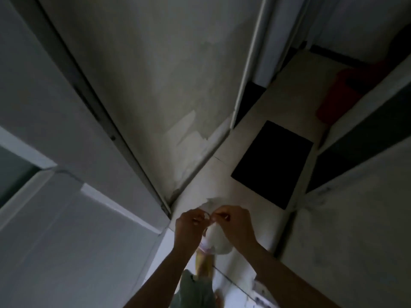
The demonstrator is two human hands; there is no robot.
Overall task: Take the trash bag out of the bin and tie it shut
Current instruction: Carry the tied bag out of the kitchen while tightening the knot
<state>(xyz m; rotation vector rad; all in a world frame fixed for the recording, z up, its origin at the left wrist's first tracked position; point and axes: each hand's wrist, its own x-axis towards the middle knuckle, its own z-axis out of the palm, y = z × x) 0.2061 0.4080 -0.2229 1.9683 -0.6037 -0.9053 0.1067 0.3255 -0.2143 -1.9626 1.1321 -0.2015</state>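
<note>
Bag (216, 237) between hands (mat (272, 164) beyond).

Light: dim overall, grey and underexposed around me.
Brightest part: the pale floor (224, 174) near my hands.
Shadows: the upper right corner falls near black.
Sharpness: soft throughout; my fingers are smeared.
Edges: wall lines splay outward with wide-angle distortion.

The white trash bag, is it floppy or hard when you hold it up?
Probably floppy: the white trash bag sags beneath the left hand and right hand pinching its top. Likely light, since fingertips alone hold it. The thin plastic might tear.
</note>
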